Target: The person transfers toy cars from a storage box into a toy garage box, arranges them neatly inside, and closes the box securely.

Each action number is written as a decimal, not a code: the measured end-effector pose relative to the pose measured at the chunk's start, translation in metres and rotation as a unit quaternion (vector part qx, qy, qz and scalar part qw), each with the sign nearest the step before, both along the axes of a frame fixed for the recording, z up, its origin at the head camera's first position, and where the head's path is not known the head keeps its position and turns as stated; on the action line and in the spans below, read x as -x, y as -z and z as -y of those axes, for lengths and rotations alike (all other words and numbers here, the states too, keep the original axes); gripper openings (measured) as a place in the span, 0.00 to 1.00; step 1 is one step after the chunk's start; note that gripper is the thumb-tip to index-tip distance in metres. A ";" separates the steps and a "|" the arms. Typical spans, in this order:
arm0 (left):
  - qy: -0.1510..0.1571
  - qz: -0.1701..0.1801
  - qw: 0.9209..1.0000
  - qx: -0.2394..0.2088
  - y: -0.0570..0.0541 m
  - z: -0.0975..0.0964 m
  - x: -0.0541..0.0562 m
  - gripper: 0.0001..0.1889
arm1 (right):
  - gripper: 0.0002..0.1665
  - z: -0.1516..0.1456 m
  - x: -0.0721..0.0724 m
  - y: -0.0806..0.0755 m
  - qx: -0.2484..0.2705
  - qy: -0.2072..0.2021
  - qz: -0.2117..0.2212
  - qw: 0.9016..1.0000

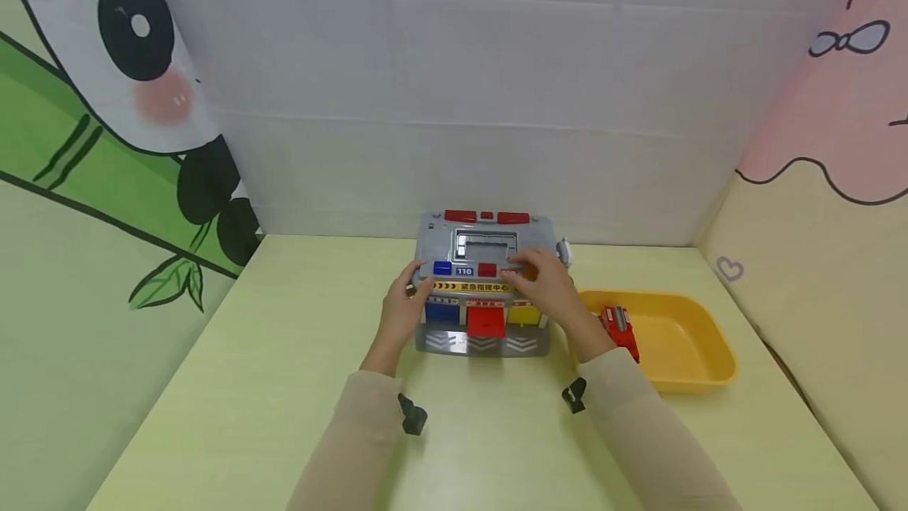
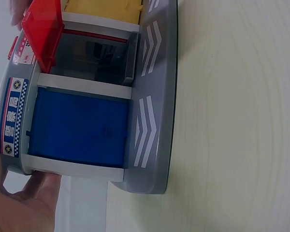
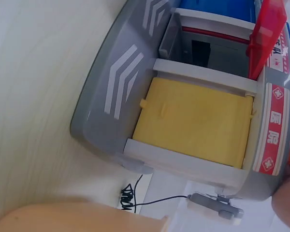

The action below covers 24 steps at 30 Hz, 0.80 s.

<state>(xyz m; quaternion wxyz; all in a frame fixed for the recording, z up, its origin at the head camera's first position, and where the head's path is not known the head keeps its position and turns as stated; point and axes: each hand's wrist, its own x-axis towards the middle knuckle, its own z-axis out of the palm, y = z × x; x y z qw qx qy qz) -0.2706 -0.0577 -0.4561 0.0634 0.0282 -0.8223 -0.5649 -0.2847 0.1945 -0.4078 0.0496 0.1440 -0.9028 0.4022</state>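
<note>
A grey toy rescue station (image 1: 454, 243) with printed signs stands near the middle of the table. Its red door (image 2: 41, 34) is swung up, baring a dark bay. Both the blue door (image 2: 79, 125) and the yellow door (image 3: 195, 121) are down. My left hand (image 1: 402, 307) grips the station's left side, thumb toward the front and other fingers reaching behind the edge. At the upper right of the station, my right hand (image 1: 548, 286) touches the area around the orange button (image 1: 530, 271); its fingers partly cover that button. Blue and red buttons sit further left.
A yellow tray (image 1: 698, 322) stands to the right, with a red toy car (image 1: 619, 330) inside, partly behind the right forearm. A grey handset (image 3: 215, 205) on a black cord hangs at the station's right side. A white wall backs the table.
</note>
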 end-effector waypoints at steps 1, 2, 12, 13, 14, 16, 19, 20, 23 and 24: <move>-0.002 0.000 1.000 0.000 0.000 0.000 0.000 0.24 | 0.24 -0.002 0.000 0.000 -0.001 -0.004 -0.002 1.000; -0.003 -0.001 1.000 -0.003 0.000 -0.001 0.000 0.23 | 0.24 -0.003 -0.001 0.000 -0.002 -0.007 -0.004 1.000; -0.008 0.008 1.000 -0.009 0.002 -0.003 -0.002 0.24 | 0.28 -0.018 -0.004 -0.001 0.001 -0.003 -0.012 1.000; -0.009 0.007 1.000 -0.008 0.002 -0.003 -0.003 0.24 | 0.29 -0.019 -0.004 -0.001 0.001 -0.002 -0.014 1.000; -0.009 0.006 1.000 -0.008 0.002 -0.002 -0.003 0.24 | 0.29 -0.021 -0.004 -0.001 0.001 -0.002 -0.017 1.000; -0.009 0.002 1.000 -0.007 0.001 -0.002 -0.003 0.24 | 0.30 -0.024 -0.004 -0.002 -0.001 -0.004 -0.021 1.000; -0.009 -0.001 1.000 -0.004 0.000 -0.001 -0.002 0.24 | 0.31 -0.029 -0.006 -0.004 -0.005 -0.007 -0.023 1.000; -0.009 0.000 1.000 -0.005 0.000 -0.001 -0.002 0.24 | 0.31 -0.030 -0.006 -0.005 -0.007 -0.007 -0.022 1.000; -0.011 0.004 1.000 -0.005 -0.001 -0.001 -0.002 0.24 | 0.30 -0.034 -0.008 -0.007 -0.011 -0.008 -0.020 1.000; -0.012 0.005 1.000 -0.005 -0.001 -0.001 -0.002 0.24 | 0.30 -0.035 -0.009 -0.008 -0.012 -0.008 -0.019 1.000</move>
